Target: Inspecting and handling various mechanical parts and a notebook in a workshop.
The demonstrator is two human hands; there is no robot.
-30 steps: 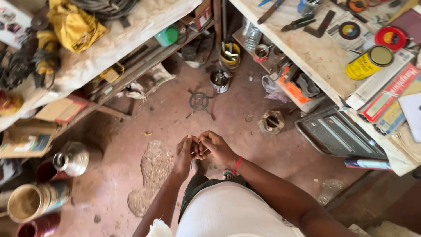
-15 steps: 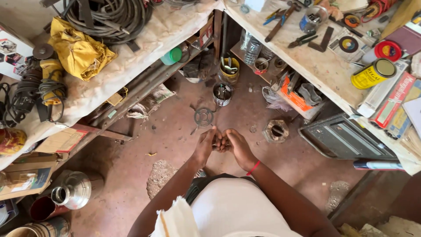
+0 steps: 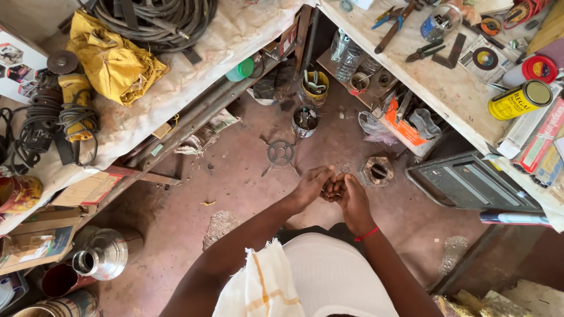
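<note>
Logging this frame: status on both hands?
Left hand and right hand pressed together above the floor, fingers cupped; contents hidden. Round metal stand beyond, untouched. Nothing between them.

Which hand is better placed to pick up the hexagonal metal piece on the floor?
Right, probably: the right hand lies beside the hexagonal metal piece, while the left hand sits farther off, nearer the round wire stand.

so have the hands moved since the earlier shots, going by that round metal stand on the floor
Yes. The joined hands have come closer to the round metal stand: earlier they sat well below it in the head view, now just beside it, lower right.
</note>
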